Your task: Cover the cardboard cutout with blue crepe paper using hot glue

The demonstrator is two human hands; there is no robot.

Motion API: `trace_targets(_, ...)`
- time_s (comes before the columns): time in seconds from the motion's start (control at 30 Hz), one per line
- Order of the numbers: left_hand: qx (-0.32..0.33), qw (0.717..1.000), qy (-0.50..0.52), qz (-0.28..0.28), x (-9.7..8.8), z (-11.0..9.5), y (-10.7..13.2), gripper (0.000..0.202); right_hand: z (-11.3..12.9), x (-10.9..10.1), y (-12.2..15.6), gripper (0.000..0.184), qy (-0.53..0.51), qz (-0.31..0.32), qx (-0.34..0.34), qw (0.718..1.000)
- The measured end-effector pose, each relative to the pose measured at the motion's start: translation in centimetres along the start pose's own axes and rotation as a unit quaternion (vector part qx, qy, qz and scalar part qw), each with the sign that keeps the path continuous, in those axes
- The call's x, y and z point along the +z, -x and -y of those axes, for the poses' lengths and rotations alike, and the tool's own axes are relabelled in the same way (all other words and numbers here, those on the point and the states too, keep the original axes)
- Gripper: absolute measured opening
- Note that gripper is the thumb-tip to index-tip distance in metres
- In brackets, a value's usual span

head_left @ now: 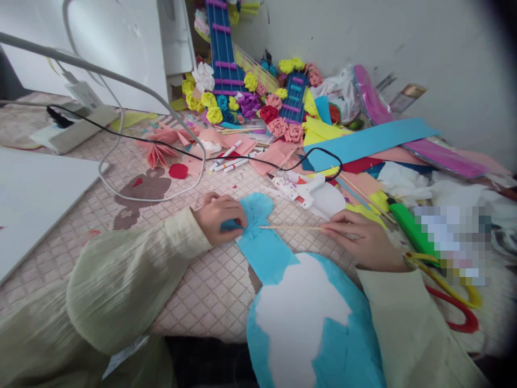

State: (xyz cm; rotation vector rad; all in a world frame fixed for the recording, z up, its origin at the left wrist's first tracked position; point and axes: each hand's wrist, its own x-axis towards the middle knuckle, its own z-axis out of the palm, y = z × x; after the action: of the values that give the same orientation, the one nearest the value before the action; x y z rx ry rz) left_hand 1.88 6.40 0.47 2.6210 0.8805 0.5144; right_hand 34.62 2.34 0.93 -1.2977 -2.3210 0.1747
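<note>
My left hand (pixel 220 216) is curled, its fingers pinching the edge of the light blue paper on the neck of a guitar-shaped cutout (pixel 266 253). The cutout's round body (pixel 311 323), white in the middle with blue paper round it, lies near me. My right hand (pixel 361 237) pinches a thin wooden stick (pixel 288 228) that lies across the blue neck, its tip pointing toward my left hand. A white glue gun (pixel 301 188) rests just beyond the neck, with a black cord running off to the left.
Paper roses and a blue paper guitar (pixel 224 59) are piled at the back wall. Coloured paper sheets (pixel 363 143), markers (pixel 230 159), a green cutter (pixel 410 229), red and yellow scissors handles (pixel 456 302) lie to the right. A power strip (pixel 70 132) and white board (pixel 32 199) sit left.
</note>
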Motion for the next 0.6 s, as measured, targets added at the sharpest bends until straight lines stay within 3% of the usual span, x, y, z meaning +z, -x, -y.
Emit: trace_targets(0.6, -0.001, 1.0, -0.001, 0.005, -0.04, -0.07, -0.04, 0.011, 0.17, -0.19, -0.1, 0.012, -0.012, -0.037, 0.007, 0.999)
